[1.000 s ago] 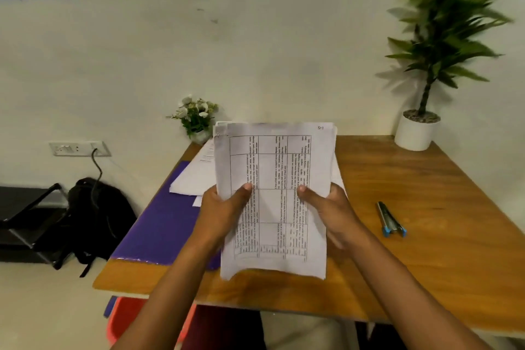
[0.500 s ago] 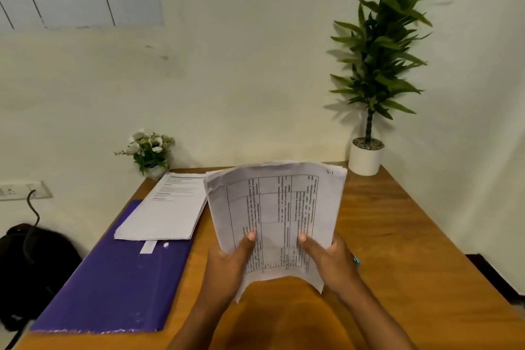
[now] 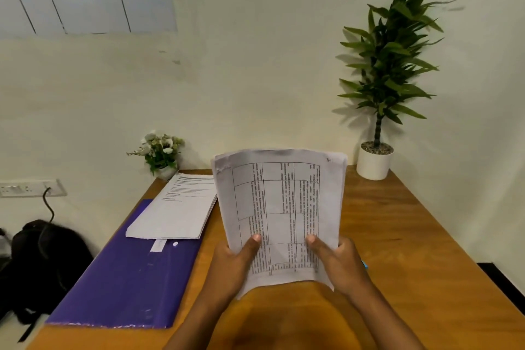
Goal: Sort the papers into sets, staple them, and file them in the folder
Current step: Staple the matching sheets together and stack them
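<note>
Since a second ago the view has swung, putting the desk (image 3: 412, 236) with its purple folder (image 3: 122, 278) and paper stack (image 3: 176, 207) at lower left. The sheaf (image 3: 284, 207) stays upright at centre, its lower edge gripped by the fingers of the left hand (image 3: 230, 267) and right hand (image 3: 341, 264), so I judge sorting unfinished. The stapler (image 3: 365, 265) now hides behind the right hand, only a blue tip showing.

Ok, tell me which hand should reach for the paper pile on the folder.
Left. The left hand grips the held sheaf on the side nearest the pile; the right hand is farther.
</note>
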{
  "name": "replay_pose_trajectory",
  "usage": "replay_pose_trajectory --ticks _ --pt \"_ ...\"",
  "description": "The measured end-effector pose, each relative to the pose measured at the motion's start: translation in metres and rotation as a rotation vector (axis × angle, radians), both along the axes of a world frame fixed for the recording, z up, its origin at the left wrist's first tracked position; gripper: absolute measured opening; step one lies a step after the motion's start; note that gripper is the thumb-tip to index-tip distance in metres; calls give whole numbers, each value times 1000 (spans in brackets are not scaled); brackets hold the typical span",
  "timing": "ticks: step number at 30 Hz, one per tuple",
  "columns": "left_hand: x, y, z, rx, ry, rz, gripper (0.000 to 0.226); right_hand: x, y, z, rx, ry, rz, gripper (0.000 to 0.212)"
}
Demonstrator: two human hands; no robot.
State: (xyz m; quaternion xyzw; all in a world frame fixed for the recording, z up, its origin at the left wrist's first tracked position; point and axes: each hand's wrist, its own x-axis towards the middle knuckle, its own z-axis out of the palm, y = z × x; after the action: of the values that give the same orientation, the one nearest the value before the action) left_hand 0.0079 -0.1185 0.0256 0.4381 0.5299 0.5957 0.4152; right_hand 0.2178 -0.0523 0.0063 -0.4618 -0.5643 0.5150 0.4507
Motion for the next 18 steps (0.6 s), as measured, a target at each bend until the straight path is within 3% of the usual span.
replay_pose_trajectory --ticks 4,8,12,18 --pt "2 -5 -14 -85 10 -18 24 0 -7 -19 -29 -28 2 14" --pt "4 -9 -21 -122 40 -34 27 2 -10 -29 -49 -68 5 21" --pt "-1 -9 -11 -87 59 -52 32 3 -12 -14 -46 -62 21 25" --pt "-7 -2 26 72 58 -22 38 10 -4 25 41 -165 103 11"
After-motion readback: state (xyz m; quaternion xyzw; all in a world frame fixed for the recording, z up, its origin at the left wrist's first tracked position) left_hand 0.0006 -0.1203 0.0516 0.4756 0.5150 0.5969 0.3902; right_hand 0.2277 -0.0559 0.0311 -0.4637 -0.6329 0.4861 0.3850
